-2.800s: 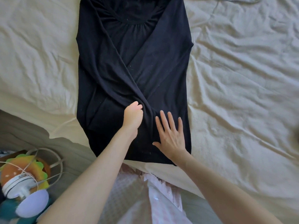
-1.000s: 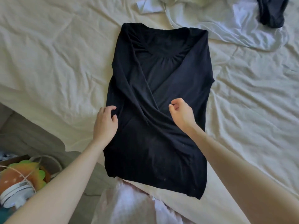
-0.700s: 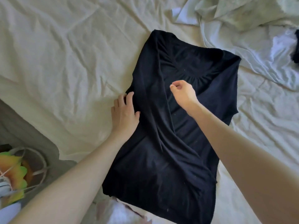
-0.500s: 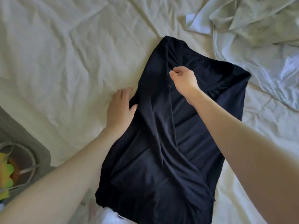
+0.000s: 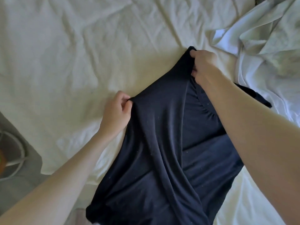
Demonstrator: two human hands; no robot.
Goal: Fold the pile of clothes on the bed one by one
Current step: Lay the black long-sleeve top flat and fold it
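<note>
A cream bed sheet (image 5: 65,54), heavily creased, fills most of the view and carries everything else. On it, running from the lower middle up toward the upper right, lies the black top (image 5: 170,151), a dark, soft knit garment with its two long sleeves folded inward and crossed over its front in an X. Its left edge is drawn up off the sheet between the two hands, forming a taut line from one grip to the other. The right forearm stretches across the garment from the lower right and hides much of its right side; a dark corner of the fabric shows just beyond that arm. The left forearm comes in from the lower left, lying over the sheet. To the upper right, a heap of pale white clothes (image 5: 267,46) sits crumpled, close to the top's far end but apart from the right hand. At the left edge, off the bed, part of a white ring-shaped object (image 5: 19,159) shows against a grey floor; what it is cannot be made out. The right hand (image 5: 203,64) has its fingers and thumb curled round the top's upper corner. The left hand (image 5: 116,111) pinches the fabric's edge lower down, fingers bunched on the fold.
</note>
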